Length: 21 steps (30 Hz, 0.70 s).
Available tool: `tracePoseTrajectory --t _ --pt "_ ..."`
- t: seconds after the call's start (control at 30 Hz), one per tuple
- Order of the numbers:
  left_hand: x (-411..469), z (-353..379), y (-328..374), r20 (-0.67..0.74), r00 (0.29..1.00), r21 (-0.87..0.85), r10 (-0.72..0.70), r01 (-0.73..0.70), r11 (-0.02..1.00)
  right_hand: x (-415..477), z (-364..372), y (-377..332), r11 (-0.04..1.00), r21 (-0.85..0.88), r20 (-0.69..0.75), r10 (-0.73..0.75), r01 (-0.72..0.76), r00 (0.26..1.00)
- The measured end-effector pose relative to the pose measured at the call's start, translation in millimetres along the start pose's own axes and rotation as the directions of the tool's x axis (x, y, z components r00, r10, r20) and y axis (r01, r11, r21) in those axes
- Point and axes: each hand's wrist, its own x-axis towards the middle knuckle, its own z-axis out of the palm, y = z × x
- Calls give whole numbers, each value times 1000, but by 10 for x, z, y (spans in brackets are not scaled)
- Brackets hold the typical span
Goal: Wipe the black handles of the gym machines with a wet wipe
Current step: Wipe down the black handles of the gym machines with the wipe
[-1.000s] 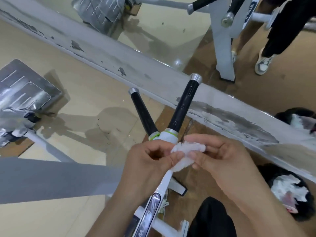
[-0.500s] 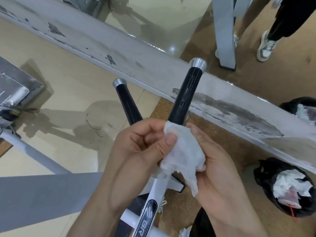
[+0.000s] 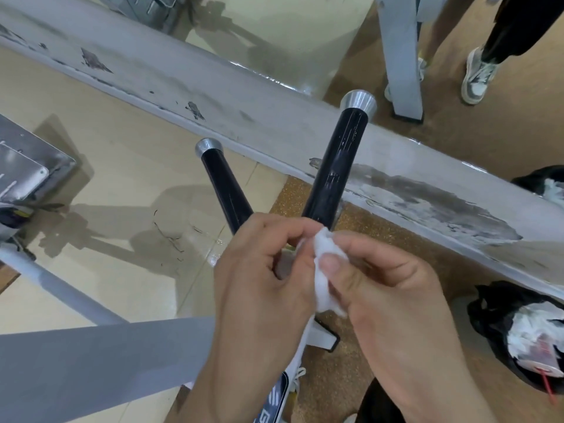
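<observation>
- Beige tiled floor (image 3: 122,178): fills the left side. Open room to the left of both handles.
- Long pale grey scuffed ledge (image 3: 274,123): runs diagonally from upper left to the right edge. Paint is chipped along its near edge. It passes behind the upper half of the longer handle.
- Flat grey machine beam (image 3: 91,361): lower left, with its right end hidden behind the left forearm.
- Brown speckled floor mat (image 3: 351,377): meets the tiles at a straight edge beneath the handles.
- Left hand (image 3: 262,285): fingers curled, grip pinching the upper left of the wipe.
- Right hand (image 3: 387,300): thumb pressed onto the wipe, fingers curled behind it, grip grasping the wipe.
- Black plastic bag of crumpled white wipes (image 3: 485,312): on the mat at right, well apart from the hands.
- Longer black cylindrical handle with silver end cap (image 3: 335,166): tilted up and right, upper length bare.
- Shorter black cylindrical handle with silver end cap (image 3: 225,190): tilted up and left. The two form a V with a clear gap between them.
- Crumpled white wet wipe (image 3: 326,270): between both hands, at the base of the longer handle. Contact with the handle cannot be told.
</observation>
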Motion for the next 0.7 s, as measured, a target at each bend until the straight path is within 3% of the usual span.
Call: tracePoseTrajectory --t 0.1,0.17,0.23,0.33,0.4,0.5,0.6,0.63,0.7 --pt "-47 70 -47 1 1000 121 31 -31 992 80 37 58 986 -102 -215 -150 130 965" --pt "-72 92 -88 -21 996 185 89 -84 979 124 57 112 922 -325 -298 -312 212 902" --pt "-91 116 -122 -74 989 187 126 -110 976 126 57 146 793 -553 -222 -435 254 873" --pt "-111 169 -161 -175 972 99 159 -143 985 76 30 132 648 -726 -95 -427 231 899" --pt "-124 195 -189 -224 961 26 159 -157 987 91 -1 140 519 -823 -56 -478 231 876" --pt "-122 214 -204 -261 961 -80 96 -121 989 199 -4 153 439 -846 1 -567 303 823" --pt "-110 216 -213 -264 956 -56 127 -147 988 355 39 120 312 -852 150 -626 422 766" --pt "-107 220 -214 -266 955 -52 129 -148 988 401 54 95 283 -851 200 -605 443 771" --pt "-103 225 -209 -274 956 -75 103 -128 989 467 94 33 263 -873 260 -462 411 848"
